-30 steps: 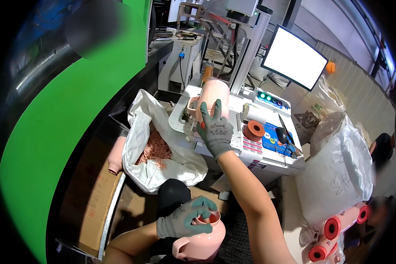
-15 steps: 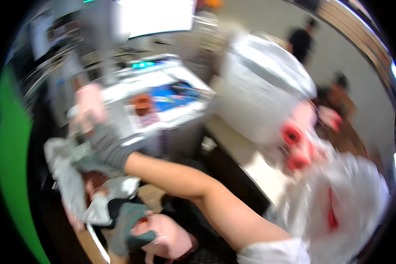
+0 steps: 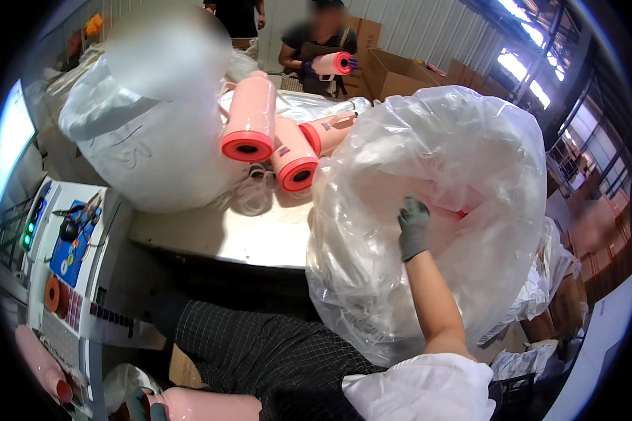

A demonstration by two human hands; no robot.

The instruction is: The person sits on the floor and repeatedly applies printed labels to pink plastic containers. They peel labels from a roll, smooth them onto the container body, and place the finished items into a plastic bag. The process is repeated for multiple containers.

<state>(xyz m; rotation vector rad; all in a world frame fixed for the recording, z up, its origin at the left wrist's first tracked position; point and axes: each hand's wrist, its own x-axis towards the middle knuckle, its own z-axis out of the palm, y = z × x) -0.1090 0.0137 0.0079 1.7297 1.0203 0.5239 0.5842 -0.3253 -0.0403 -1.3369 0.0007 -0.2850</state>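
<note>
Right glove inside the bag: a right hand [image 3: 413, 228] reaches, a left hand [image 3: 147, 408] grips a pink jug [image 3: 209, 405]

From where I stand, a person in dark checked trousers [image 3: 260, 344] leans an arm into the wide mouth of a clear plastic bag [image 3: 351, 295]. The right hand has its fingers loosely extended, holding nothing that I can see; a bit of red [image 3: 462, 213] shows deeper inside. The left hand grasps the pink jug around its mouth; that jug lies on its side by the legs. Three red-based jugs [image 3: 253, 105] rest on the counter [image 3: 267, 242], left of the bag. A good reach, I judge, passes the wrist clear of loose plastic folds, with a snug left grip so the jug cannot roll.
</note>
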